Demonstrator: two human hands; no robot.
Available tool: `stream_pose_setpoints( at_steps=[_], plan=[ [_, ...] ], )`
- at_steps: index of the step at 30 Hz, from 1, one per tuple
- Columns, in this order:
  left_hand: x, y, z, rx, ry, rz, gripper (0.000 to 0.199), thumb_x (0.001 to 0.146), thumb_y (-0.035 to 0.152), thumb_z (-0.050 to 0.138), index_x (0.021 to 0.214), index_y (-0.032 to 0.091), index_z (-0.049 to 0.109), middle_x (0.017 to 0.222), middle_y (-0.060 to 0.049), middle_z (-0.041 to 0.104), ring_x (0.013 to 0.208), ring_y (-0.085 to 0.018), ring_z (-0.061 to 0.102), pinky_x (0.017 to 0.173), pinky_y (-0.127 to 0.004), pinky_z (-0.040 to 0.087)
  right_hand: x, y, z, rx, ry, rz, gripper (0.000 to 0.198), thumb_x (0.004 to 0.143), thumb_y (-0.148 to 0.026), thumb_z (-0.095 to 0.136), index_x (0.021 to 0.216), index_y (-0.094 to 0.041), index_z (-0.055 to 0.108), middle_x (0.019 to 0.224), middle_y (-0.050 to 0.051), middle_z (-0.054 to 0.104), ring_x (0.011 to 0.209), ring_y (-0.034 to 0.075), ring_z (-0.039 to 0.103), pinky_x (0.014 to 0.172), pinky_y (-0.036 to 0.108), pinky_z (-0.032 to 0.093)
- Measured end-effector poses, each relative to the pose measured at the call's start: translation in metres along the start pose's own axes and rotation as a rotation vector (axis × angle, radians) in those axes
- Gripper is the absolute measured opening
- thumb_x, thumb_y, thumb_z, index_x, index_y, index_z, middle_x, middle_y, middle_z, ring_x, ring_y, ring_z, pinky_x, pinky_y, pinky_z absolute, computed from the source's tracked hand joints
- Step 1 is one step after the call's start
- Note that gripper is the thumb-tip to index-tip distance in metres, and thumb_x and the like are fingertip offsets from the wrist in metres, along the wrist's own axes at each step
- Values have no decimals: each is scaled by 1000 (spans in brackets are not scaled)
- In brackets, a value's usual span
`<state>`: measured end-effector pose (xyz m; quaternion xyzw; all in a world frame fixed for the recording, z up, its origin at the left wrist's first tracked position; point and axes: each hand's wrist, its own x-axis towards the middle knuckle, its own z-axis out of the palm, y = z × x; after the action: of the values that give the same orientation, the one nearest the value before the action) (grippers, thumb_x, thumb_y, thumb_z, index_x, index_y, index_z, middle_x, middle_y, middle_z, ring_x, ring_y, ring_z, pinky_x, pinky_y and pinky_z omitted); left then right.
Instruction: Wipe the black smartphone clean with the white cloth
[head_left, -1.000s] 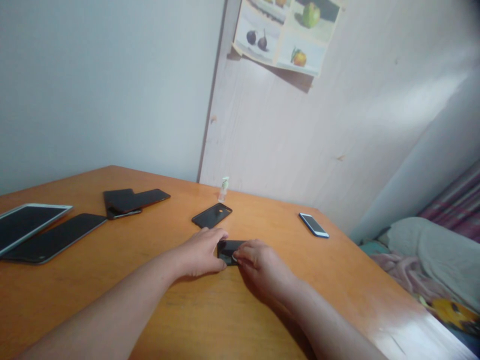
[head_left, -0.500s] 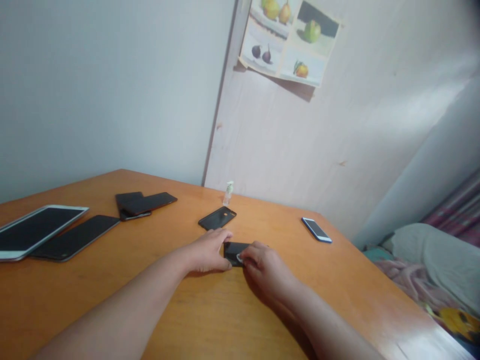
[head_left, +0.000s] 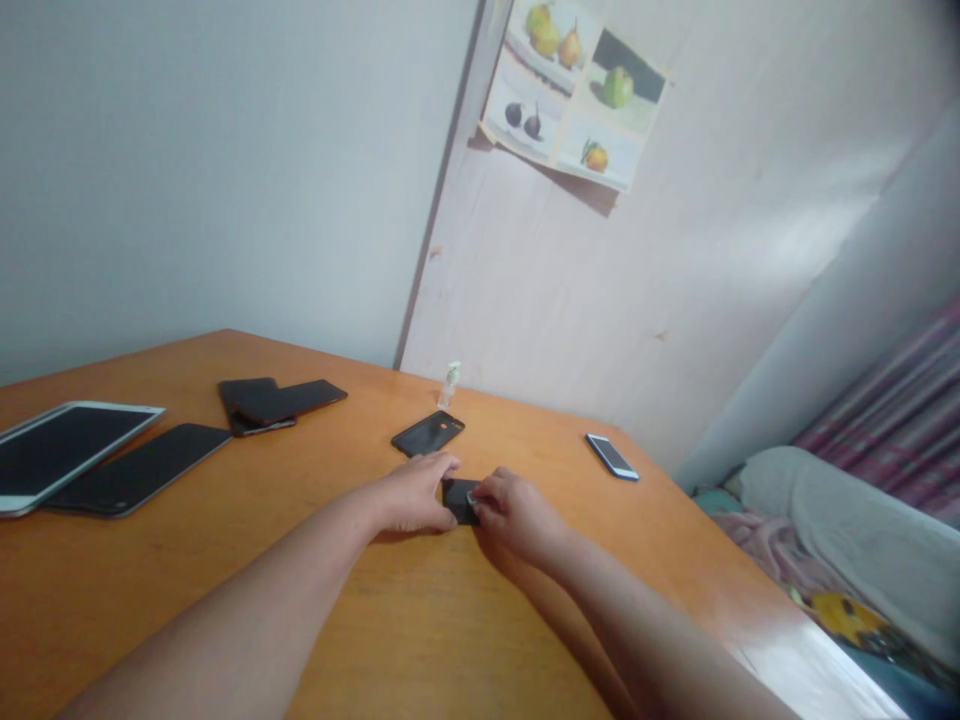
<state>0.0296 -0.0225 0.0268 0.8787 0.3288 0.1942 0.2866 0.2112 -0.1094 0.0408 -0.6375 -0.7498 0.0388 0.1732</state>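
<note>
A black phone [head_left: 458, 502] lies flat on the wooden table, its right part hidden by my fingers. My left hand [head_left: 416, 492] grips its left end, thumb on the near edge and fingers at the far edge. Closed in a pinch, my right hand [head_left: 514, 508] presses a small white wipe [head_left: 472, 499] against the phone's dark face. Most of the wipe is covered by the fingers. Just beyond my left hand rests a black phone case [head_left: 427, 435]. A small clear pump bottle [head_left: 449, 387] stands upright behind the case.
On the left lie a white-framed tablet [head_left: 71, 450], a large dark phone or tablet [head_left: 146, 470] and a stack of dark phones [head_left: 289, 402]. A blue-edged phone [head_left: 612, 457] is near the table's [head_left: 420, 620] right edge. Walls border the back; bedding [head_left: 810, 500] is at right.
My right hand has slid the wipe slightly left over the phone's face. The left hand keeps its grip on the phone. The whole view has shifted a little.
</note>
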Motion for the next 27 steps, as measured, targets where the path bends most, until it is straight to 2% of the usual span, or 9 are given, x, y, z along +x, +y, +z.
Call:
stream_pose_setpoints(
  at_steps=[5, 9, 14, 22, 24, 27],
  plan=[
    [0, -1, 0, -16, 2, 31, 57, 56, 28, 69, 112, 24, 57, 112, -6, 62, 105, -29, 58, 85, -32, 45, -17, -12, 0, 11, 18, -76, 14, 83, -18, 59, 89, -22, 71, 88, 3, 64, 80, 15, 59, 71, 23, 42],
    [0, -1, -1, 19, -16, 45, 52, 52, 24, 68, 103, 23, 58, 109, -5, 62, 103, -29, 57, 82, -31, 45, 8, -8, 8, -43, -2, -8, 18, 83, -13, 57, 88, -21, 72, 87, 3, 64, 78, 14, 60, 69, 22, 42],
    [1, -4, 0, -3, -9, 36, 57, 50, 22, 68, 105, 23, 58, 108, -5, 63, 101, -29, 59, 79, -31, 46, 38, -5, 14, -72, 18, 31, 20, 84, -12, 54, 88, -18, 72, 88, 6, 63, 80, 16, 60, 71, 24, 42],
    [0, -6, 4, -49, 5, 2, 79, 51, 30, 71, 125, 21, 48, 123, -11, 59, 114, -33, 55, 88, -35, 46, -7, -14, 6, 42, -36, -99, 21, 79, -10, 57, 88, -22, 72, 87, 2, 62, 78, 14, 59, 69, 22, 41],
    [0, -7, 5, -55, 7, 2, 80, 50, 30, 71, 126, 21, 48, 123, -11, 58, 115, -34, 54, 89, -36, 45, -3, -15, 7, 49, -40, -92, 22, 78, -9, 57, 88, -22, 72, 86, 2, 63, 78, 14, 59, 69, 22, 41],
    [2, -9, 5, -55, 8, 10, 74, 49, 26, 70, 121, 22, 51, 120, -10, 60, 112, -33, 56, 86, -35, 46, 21, -13, 13, 7, -14, -28, 22, 79, -9, 56, 87, -21, 72, 84, 3, 62, 79, 15, 59, 71, 23, 42]
  ],
)
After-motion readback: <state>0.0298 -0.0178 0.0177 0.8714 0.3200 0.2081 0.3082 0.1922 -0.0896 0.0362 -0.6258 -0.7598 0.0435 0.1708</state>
